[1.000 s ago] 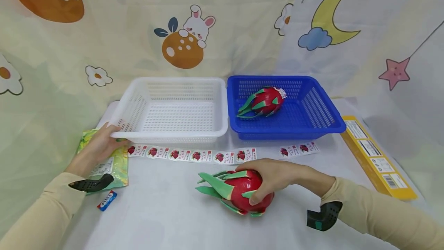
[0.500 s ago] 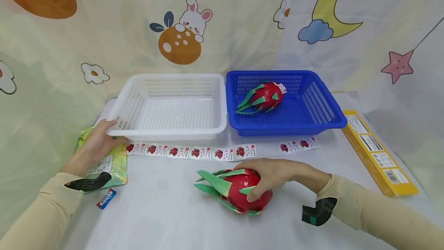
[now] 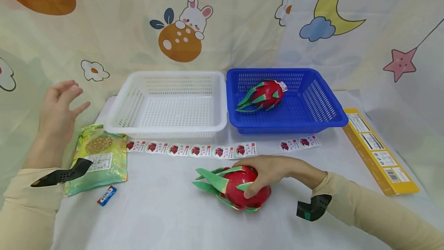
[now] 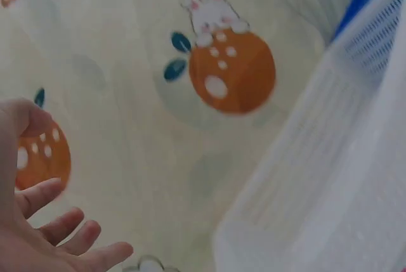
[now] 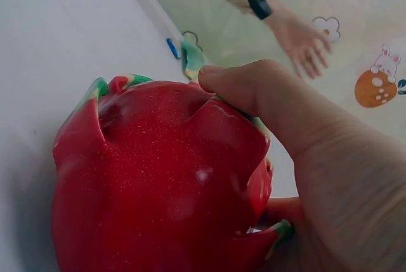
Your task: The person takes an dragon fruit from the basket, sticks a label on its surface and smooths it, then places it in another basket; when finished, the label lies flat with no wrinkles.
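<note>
My right hand grips a red dragon fruit with green scales, lying on the white table in front of the baskets. The right wrist view shows the thumb over the side of the dragon fruit. My left hand is raised to the left of the white basket, fingers loosely spread and holding nothing. In the left wrist view the left hand is apart from the white basket. Another dragon fruit, with a label on its end, lies in the blue basket.
A strip of dragon fruit stickers runs along the table before the baskets. A green-yellow bag lies at left, with a small blue packet near it. A long yellow box lies at right, and a printed curtain hangs behind.
My left hand has let go of the white basket's front left corner and moved up and left, uncovering the bag. The right hand keeps its grip on the dragon fruit.
</note>
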{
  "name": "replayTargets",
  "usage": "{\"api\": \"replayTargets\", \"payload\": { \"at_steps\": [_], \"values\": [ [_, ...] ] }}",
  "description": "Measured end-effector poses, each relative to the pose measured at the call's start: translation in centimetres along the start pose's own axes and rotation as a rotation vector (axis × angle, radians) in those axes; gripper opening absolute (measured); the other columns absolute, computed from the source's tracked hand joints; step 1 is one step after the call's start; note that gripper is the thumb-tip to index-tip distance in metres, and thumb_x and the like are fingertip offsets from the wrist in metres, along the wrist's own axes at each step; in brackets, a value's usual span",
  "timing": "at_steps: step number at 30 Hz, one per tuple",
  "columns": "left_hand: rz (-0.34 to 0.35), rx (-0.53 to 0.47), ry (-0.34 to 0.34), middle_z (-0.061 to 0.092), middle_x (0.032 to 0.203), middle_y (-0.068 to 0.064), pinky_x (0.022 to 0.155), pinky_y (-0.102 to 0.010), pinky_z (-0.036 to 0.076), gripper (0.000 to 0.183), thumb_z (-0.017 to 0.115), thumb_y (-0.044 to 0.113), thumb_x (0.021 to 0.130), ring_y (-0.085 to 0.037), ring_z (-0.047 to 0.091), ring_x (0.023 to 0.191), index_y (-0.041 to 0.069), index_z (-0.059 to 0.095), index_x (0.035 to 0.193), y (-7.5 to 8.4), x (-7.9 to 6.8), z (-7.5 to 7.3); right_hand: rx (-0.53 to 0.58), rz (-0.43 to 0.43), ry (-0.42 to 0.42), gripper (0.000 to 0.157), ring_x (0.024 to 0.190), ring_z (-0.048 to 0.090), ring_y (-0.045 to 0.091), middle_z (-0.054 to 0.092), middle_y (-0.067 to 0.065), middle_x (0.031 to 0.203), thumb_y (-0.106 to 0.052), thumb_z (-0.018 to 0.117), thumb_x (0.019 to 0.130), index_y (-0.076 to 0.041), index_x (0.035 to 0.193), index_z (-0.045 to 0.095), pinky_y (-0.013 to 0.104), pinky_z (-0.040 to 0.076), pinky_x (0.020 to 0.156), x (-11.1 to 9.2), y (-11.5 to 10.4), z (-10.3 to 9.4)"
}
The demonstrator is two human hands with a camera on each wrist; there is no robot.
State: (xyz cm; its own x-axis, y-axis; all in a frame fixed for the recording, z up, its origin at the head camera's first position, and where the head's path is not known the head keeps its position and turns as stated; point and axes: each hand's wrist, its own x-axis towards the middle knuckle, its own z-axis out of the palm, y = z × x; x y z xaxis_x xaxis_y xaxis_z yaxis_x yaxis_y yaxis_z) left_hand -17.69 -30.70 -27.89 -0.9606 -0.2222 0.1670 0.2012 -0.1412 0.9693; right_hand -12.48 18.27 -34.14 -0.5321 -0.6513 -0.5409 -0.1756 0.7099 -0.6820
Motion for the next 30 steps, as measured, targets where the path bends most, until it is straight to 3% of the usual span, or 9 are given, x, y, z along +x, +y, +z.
{"api": "replayTargets", "payload": {
  "at_steps": [1,3,5,7,12,14,16,21,30],
  "values": [
    [0.053,-0.065,-0.008,0.043,0.13,0.001,0.078,-0.017,0.055,0.031,0.058,0.014,0.096,-0.013,0.045,0.121,0.008,0.047,0.125,0.7,-0.4,0.9,-0.003,0.007,0.004,0.071,0.113,0.053,0.016,0.058,-0.01,0.116,-0.041,0.08,0.068,-0.029,0.132,0.052,0.031,0.058,0.075,0.0,0.0,0.0],
    [0.15,-0.204,-0.09,0.051,0.125,-0.008,0.082,-0.026,0.057,0.024,0.055,0.007,0.097,-0.021,0.053,0.117,0.0,0.051,0.119,1.8,-1.2,3.2,-0.01,0.02,0.013,0.074,0.113,0.052,0.017,0.057,-0.009,0.117,-0.042,0.079,0.067,-0.028,0.135,0.051,0.031,0.058,0.076,0.1,0.0,0.0],
    [0.201,-0.214,-0.228,0.055,0.124,-0.014,0.087,-0.031,0.056,0.022,0.05,0.004,0.098,-0.027,0.056,0.116,-0.006,0.053,0.117,2.4,-2.4,6.0,-0.015,0.035,0.024,0.077,0.114,0.052,0.017,0.057,-0.007,0.119,-0.044,0.079,0.067,-0.027,0.136,0.049,0.031,0.058,0.076,0.1,-0.1,0.0],
    [0.19,-0.071,-0.403,0.058,0.125,-0.014,0.093,-0.029,0.053,0.025,0.046,0.005,0.1,-0.026,0.057,0.117,-0.006,0.053,0.121,2.2,-3.7,8.9,-0.02,0.049,0.038,0.079,0.113,0.051,0.018,0.056,-0.006,0.119,-0.045,0.079,0.067,-0.025,0.136,0.047,0.031,0.058,0.076,0.3,-0.1,0.0],
    [0.079,0.542,-0.842,0.053,0.136,-0.002,0.102,-0.033,0.047,0.039,0.059,0.024,0.097,-0.02,0.05,0.128,0.012,0.051,0.133,-0.9,-7.6,16.1,-0.021,0.06,0.053,0.077,0.111,0.053,0.017,0.057,-0.005,0.116,-0.045,0.078,0.067,-0.02,0.133,0.048,0.032,0.057,0.077,0.6,-0.2,0.1],
    [0.03,0.662,-0.974,0.051,0.138,-0.001,0.103,-0.042,0.047,0.047,0.065,0.031,0.093,-0.023,0.048,0.13,0.016,0.05,0.135,-2.9,-9.1,18.5,-0.032,0.06,0.055,0.076,0.109,0.054,0.016,0.058,-0.006,0.114,-0.046,0.078,0.068,-0.019,0.133,0.049,0.031,0.057,0.077,0.8,-0.3,0.1],
    [-0.004,0.713,-1.063,0.052,0.137,-0.004,0.102,-0.047,0.047,0.053,0.067,0.037,0.089,-0.027,0.048,0.13,0.014,0.05,0.135,-5.0,-10.3,20.3,-0.041,0.053,0.056,0.075,0.107,0.055,0.015,0.059,-0.007,0.112,-0.046,0.078,0.068,-0.019,0.133,0.05,0.031,0.056,0.077,0.9,-0.3,0.1],
    [-0.092,0.746,-1.16,0.055,0.133,0.002,0.098,-0.041,0.049,0.058,0.07,0.042,0.086,-0.02,0.051,0.125,0.017,0.05,0.134,-8.5,-11.7,22.5,-0.025,0.017,0.051,0.075,0.102,0.058,0.011,0.062,-0.009,0.108,-0.044,0.078,0.068,-0.016,0.133,0.051,0.029,0.055,0.078,1.2,-0.3,0.2],
    [-0.218,0.723,-1.176,0.059,0.125,0.002,0.099,-0.034,0.048,0.059,0.069,0.044,0.086,-0.014,0.055,0.118,0.018,0.047,0.135,-10.6,-11.7,22.7,-0.022,0.018,0.104,0.082,0.113,0.056,0.016,0.059,-0.003,0.124,-0.05,0.078,0.07,-0.014,0.138,0.048,0.034,0.057,0.083,0.5,-0.2,0.1]
  ]
}}
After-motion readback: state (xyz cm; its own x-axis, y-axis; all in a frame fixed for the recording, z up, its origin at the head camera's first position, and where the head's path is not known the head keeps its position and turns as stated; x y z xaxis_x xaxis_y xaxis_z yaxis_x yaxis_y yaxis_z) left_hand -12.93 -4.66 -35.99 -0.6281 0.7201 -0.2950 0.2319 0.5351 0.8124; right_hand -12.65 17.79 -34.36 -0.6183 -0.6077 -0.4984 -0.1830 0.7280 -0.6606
